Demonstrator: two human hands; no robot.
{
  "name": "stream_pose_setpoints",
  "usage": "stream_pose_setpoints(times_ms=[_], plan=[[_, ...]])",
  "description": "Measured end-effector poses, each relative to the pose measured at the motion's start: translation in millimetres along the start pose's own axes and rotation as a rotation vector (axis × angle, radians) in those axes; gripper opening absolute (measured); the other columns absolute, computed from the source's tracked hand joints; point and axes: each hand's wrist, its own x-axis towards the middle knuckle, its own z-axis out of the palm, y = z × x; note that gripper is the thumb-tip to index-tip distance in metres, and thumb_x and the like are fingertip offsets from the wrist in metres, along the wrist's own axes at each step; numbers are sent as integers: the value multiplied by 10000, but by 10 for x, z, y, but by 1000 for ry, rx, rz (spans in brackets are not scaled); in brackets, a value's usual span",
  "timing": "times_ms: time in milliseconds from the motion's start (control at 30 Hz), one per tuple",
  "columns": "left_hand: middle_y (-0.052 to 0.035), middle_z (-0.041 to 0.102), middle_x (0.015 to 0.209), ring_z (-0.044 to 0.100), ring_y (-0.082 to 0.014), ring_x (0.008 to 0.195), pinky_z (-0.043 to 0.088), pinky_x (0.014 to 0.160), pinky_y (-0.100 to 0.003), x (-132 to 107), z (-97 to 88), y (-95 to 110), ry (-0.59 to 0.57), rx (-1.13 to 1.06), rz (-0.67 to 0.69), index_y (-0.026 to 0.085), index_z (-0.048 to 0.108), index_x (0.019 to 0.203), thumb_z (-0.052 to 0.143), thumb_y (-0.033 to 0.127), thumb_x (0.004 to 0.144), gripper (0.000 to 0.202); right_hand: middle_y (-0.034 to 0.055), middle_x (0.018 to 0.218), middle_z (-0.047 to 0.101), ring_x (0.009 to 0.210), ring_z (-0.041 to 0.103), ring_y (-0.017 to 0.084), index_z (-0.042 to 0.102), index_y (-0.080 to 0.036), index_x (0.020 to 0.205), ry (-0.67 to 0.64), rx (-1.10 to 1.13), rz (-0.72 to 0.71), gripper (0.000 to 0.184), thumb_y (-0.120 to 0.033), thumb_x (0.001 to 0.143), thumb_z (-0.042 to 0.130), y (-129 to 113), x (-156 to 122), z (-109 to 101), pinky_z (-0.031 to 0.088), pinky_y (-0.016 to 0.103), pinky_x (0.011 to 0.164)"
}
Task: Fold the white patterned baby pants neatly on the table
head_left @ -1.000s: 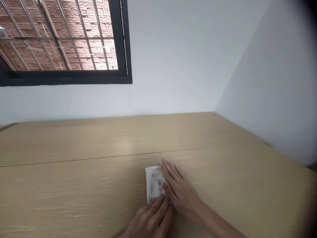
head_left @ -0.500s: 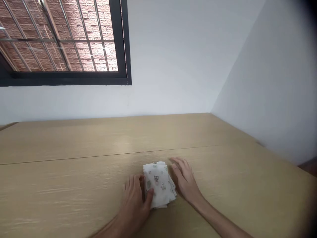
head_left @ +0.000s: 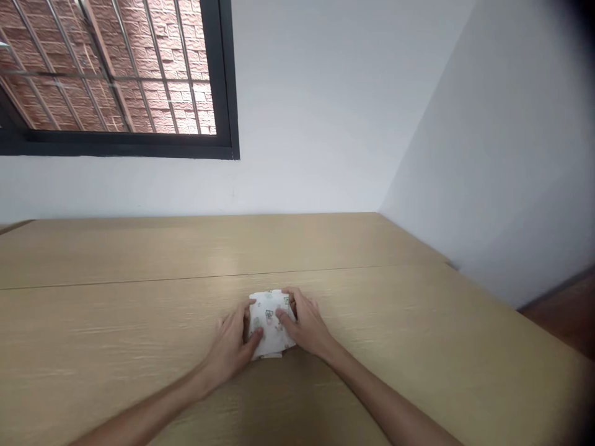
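Note:
A small folded white cloth (head_left: 269, 322) with tiny printed figures lies on the light wooden table (head_left: 139, 347), near its middle. My left hand (head_left: 232, 344) grips the cloth's left side, thumb on top and fingers curled round the edge. My right hand (head_left: 304, 325) holds the right side in the same way, thumb resting on the top. The cloth sits squeezed between both hands, flat on the table.
The table runs to a white wall (head_left: 302, 124) at the back and another white wall (head_left: 511, 155) on the right. A dark-framed window (head_left: 116, 74) with bars and a brick wall behind it is at upper left. Dark floor (head_left: 562, 310) shows at right.
My hands went from pressing flat on the cloth to flanking it, then closed on its two sides. The cloth now lies a little further left and away from me.

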Motion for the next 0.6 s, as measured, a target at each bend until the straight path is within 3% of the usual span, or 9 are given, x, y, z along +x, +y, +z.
stream_pose_setpoints(times_ms=[67, 167, 233, 333, 467, 600], plan=[[-44, 638, 1013, 597, -262, 975, 429, 954, -499, -8, -5, 24, -3, -42, 43, 227, 386, 1411, 467, 388, 972, 475, 19, 944, 636, 888, 587, 222, 491, -218, 1190, -1, 37, 1, 299, -342, 929, 568, -22, -1, -26, 428, 405, 888], [-83, 601, 1183, 573, -236, 1073, 461, 980, -424, -38, 17, 67, 42, -109, 191, 224, 409, 1392, 435, 354, 1007, 407, 8, 936, 606, 806, 558, 188, 462, -221, 1123, 20, 156, -9, 283, -343, 903, 591, -36, -13, -57, 457, 335, 776], [-98, 548, 1276, 540, -222, 1143, 461, 1002, -395, -76, 30, 102, 64, -121, 276, 233, 412, 1398, 387, 327, 1032, 378, 18, 994, 598, 795, 554, 168, 440, -223, 1127, 22, 302, -28, 314, -350, 894, 607, -47, -37, -76, 463, 297, 726], [-85, 542, 1241, 537, -214, 1135, 469, 995, -387, -181, 5, 152, 76, -98, 342, 270, 426, 1410, 359, 297, 1047, 370, 9, 981, 584, 752, 557, 145, 418, -233, 1112, -51, 585, -34, 355, -409, 894, 635, -103, -113, -83, 466, 255, 650], [-71, 548, 1214, 526, -222, 1151, 444, 1020, -401, -456, -160, 187, 110, -49, 389, 309, 445, 1411, 405, 272, 1035, 380, -9, 976, 574, 729, 564, 125, 425, -244, 1039, -101, 811, -58, 401, -448, 851, 715, -304, -254, 21, 474, 226, 610], [-58, 554, 1220, 546, -216, 1129, 448, 1008, -392, -851, -453, 221, 145, 22, 357, 328, 462, 1401, 441, 257, 1015, 393, -10, 971, 605, 690, 583, 119, 432, -243, 970, -87, 988, -48, 449, -427, 777, 792, -665, -381, 242, 488, 225, 583]])
